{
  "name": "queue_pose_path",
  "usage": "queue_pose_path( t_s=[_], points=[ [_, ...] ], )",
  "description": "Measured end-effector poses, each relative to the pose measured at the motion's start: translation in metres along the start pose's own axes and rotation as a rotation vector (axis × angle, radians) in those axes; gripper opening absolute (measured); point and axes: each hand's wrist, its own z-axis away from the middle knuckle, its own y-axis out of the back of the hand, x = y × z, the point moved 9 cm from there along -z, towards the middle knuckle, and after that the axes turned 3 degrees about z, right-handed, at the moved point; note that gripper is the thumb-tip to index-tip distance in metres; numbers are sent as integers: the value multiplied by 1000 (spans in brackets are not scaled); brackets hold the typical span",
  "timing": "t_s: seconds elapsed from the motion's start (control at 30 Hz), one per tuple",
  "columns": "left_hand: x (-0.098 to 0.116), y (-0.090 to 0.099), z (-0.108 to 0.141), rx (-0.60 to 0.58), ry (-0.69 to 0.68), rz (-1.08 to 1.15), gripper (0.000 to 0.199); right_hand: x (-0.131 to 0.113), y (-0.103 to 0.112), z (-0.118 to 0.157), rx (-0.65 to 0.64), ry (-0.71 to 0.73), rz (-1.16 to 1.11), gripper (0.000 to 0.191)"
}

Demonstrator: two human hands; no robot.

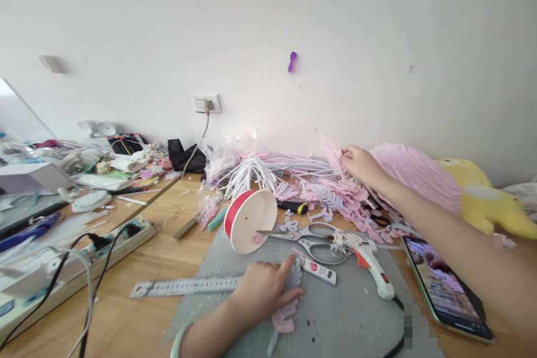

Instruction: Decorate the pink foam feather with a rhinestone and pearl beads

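My left hand [264, 288] rests low over the grey mat [348, 319], its fingers curled on a zigzag pipe-cleaner piece [284, 319] in pink and pale lavender. Part of that piece is hidden beneath the hand. Reaching far to the back, my right hand [359, 165] pinches a fuzzy pink pipe-cleaner strip [333, 156] above a heap of pink and lavender bent pipe cleaners [335, 196]. Scissors [312, 239] lie half open just beyond my left hand, beside a small white utility knife [318, 270] and a white glue gun [373, 265].
A red ribbon spool [254, 221] stands on the mat behind a steel ruler [184, 286]. White pipe cleaners [249, 176] lie behind it. To the right are a phone [447, 288] and a yellow plush toy [482, 196]; a corded power strip [126, 243] sits left.
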Motion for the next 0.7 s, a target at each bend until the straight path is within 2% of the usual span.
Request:
queue_pose_path(
  t_s=[0.07, 0.13, 0.2, 0.23, 0.27, 0.3, 0.37, 0.4, 0.47, 0.53, 0.6, 0.7],
  points=[
    [4, 4, 2, 62, -53, 124, 50, -13, -26, 44, -113, 36, -101, 34],
    [5, 8, 4, 145, -85, 424, 54, -26, -64, 98, -258, 88, -196, 23],
    [1, 6, 3, 199, -68, 838, 61, -45, -111, 158, -564, 150, -480, 23],
    [-2, 3, 2, 203, -41, 1019, 63, -50, -126, 182, -664, 155, -538, 24],
    [-3, -2, 0, 198, -16, 1147, 62, -54, -133, 198, -705, 179, -521, 25],
    [-3, -6, -1, 189, 6, 1226, 59, -58, -131, 205, -692, 238, -449, 24],
    [-1, -10, -3, 171, 20, 1263, 53, -64, -111, 196, -597, 360, -180, 20],
    [1, -11, -3, 156, 16, 1236, 50, -65, -98, 181, -571, 384, -41, 19],
    [6, -15, -3, 85, 15, 1123, 41, -53, -68, 129, -471, 298, 271, 24],
    [10, -19, -1, -7, 17, 892, 30, -44, -43, 69, -366, 234, 366, 25],
    [11, -21, 0, -57, 34, 610, 22, -35, -40, 18, -315, 225, 421, 25],
    [4, -22, 0, -121, 108, 314, 19, -26, -70, -22, -367, 317, 434, 46]
  ],
)
